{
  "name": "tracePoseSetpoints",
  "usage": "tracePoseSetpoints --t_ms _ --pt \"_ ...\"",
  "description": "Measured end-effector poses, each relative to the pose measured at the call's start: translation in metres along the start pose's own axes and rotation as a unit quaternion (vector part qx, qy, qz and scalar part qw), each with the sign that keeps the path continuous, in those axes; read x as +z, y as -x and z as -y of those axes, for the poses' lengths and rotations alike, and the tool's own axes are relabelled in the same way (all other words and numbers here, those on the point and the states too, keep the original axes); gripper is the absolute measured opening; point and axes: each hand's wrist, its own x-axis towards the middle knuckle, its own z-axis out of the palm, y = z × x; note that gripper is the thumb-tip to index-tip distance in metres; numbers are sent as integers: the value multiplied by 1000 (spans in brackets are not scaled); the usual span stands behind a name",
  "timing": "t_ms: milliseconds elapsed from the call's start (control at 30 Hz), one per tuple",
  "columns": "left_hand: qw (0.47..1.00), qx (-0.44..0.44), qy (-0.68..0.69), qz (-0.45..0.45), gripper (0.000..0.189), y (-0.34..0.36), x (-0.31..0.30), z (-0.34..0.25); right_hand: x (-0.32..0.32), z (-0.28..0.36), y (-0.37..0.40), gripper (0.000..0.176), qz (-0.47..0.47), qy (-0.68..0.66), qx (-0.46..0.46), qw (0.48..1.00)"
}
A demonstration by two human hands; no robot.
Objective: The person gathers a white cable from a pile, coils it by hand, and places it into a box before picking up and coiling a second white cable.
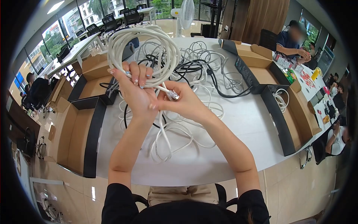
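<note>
My left hand (135, 87) is raised above the table and closed around a coiled bundle of white cable (143, 50), whose loops stand up over the fingers. My right hand (182, 100) pinches the free end of that cable just behind its clear plug (173, 95), close against the left palm. More white cable hangs from both hands down to loose loops (169, 140) on the white table (242, 127).
Tangled white and black cables (201, 61) lie at the table's middle and far side. Open cardboard boxes (80, 134) stand at the left and at the right (294, 112), one holding a small white coil. A seated person (292, 43) works at the far right; a fan (184, 13) stands behind.
</note>
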Motion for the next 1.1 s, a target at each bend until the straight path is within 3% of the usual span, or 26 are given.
tracePoseSetpoints --t_ms 33,167,267,467,500,600,733,767,867,900,1000,1033,1100 --pt "1000 -5 -4 -2 35 2 2 1 1 -5 -1 36 -19 -17 -39 999" --pt "996 55 -23 70 35 10 6 5 4 3 2 20 -134 -97 2 986" --pt "992 78 -29 99 35 16 9 9 8 7 2 21 -207 -124 -19 970" --pt "981 93 -111 128 37 31 11 24 -4 29 6 25 -261 -299 -34 917" --pt "973 105 -97 183 32 28 4 28 -14 26 6 24 -234 -304 -47 922" --pt "966 41 -78 245 23 22 3 17 -26 43 8 22 -269 -166 -28 948" --pt "924 -1 -132 359 51 -6 -5 -6 -45 59 13 17 -205 41 -25 978" --pt "945 -34 -111 306 73 -4 2 -13 -47 64 15 16 -197 115 -35 973" --pt "907 -218 -31 358 83 -17 -9 -30 -53 64 17 15 -183 187 -36 965" --pt "897 -195 -106 382 86 -20 -12 -32 -53 63 17 14 -181 192 -34 964" --pt "888 -222 -203 347 74 -14 -4 -41 -54 60 17 16 -155 187 -22 970" --pt "909 -220 -154 318 52 -10 2 -41 -57 60 17 19 -133 172 -14 976" --pt "912 -222 -151 309 43 -9 8 -45 -62 62 18 25 -92 139 -2 986"
